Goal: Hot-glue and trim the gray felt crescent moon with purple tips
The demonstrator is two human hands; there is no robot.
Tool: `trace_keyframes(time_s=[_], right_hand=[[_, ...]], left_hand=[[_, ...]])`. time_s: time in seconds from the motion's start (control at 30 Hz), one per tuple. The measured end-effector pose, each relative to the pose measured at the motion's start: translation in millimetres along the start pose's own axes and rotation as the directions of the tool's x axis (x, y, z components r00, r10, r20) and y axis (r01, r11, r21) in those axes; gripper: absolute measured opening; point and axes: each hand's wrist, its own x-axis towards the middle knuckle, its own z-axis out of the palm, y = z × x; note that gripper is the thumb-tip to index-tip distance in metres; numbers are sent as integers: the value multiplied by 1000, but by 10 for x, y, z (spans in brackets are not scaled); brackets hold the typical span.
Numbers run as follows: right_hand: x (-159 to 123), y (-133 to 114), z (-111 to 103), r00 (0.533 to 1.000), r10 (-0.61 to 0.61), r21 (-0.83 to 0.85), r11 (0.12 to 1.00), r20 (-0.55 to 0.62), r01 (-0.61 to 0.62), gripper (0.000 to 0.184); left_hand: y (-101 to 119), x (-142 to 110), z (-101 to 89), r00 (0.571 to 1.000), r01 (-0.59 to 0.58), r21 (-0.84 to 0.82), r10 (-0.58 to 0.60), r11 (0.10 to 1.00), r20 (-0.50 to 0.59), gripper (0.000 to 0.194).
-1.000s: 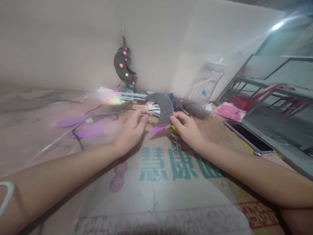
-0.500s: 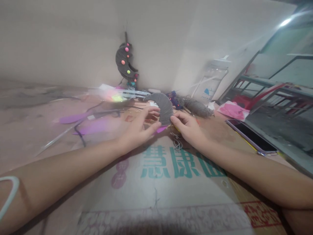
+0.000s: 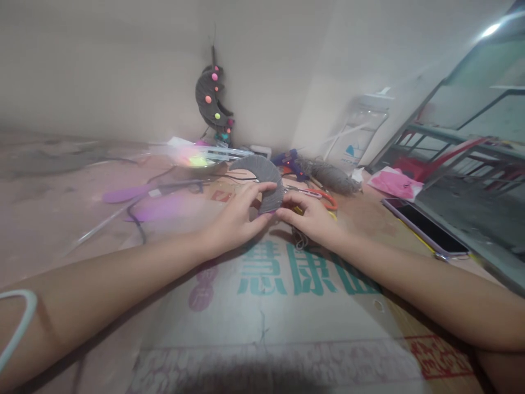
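A crescent moon wrapped in grey yarn point(image 3: 268, 171) is held up over the printed board, its upper tip pointing left. My left hand point(image 3: 246, 213) grips its lower left part, thumb below and fingers across the front. On the lower right edge, my right hand point(image 3: 307, 216) pinches with thumb and fingers. A sliver of purple shows at the moon's bottom, between the thumbs. Loose grey yarn point(image 3: 300, 238) dangles under my right hand. Orange-handled scissors point(image 3: 331, 201) lie just behind that hand, partly covered.
Against the wall stands a finished-looking grey crescent with coloured balls point(image 3: 204, 98). Behind my hands are a blue glue gun point(image 3: 289, 161), a grey yarn bundle point(image 3: 332, 176) and a clear plastic jar point(image 3: 363, 131). A phone point(image 3: 426, 227) lies right; purple pieces point(image 3: 127, 194) lie left.
The crescent has shifted slightly left and tilted. My left fingers have come across its front, and my right hand has moved lower along its edge, uncovering the scissors.
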Motion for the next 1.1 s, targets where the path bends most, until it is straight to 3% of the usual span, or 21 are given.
trace_keyframes(time_s=[0.17, 0.4, 0.5, 0.63, 0.77, 0.93, 1.1], right_hand=[[-5, 30, -8, 1000, -3, 101, 995, 0, 3, 26], [7, 62, -12, 987, 101, 212, 975, -122, -74, 33], [7, 82, -32, 956, 161, 292, 953, -246, -85, 32], [11, 148, -58, 918, 185, 336, 940, -350, -61, 33], [10, 192, -57, 915, 184, 356, 933, -360, -48, 32], [4, 157, -50, 918, 156, 312, 949, -364, -38, 30], [-9, 81, -43, 960, 86, 154, 987, -267, -45, 25]], left_hand=[[13, -1, -13, 999, -27, 24, 26, 999, 40, 47], [-22, -35, 21, 993, -38, -43, 43, 998, 107, 65], [-60, -25, 38, 997, 51, -139, -41, 989, 69, 67], [-107, 20, 34, 975, 215, -252, -223, 944, -3, 54], [-63, 61, -11, 939, 344, -220, -341, 913, 52, 35], [-9, 67, -40, 947, 320, -127, -315, 939, 58, 30], [-96, 58, -7, 948, 309, -270, -318, 912, 8, 35]])
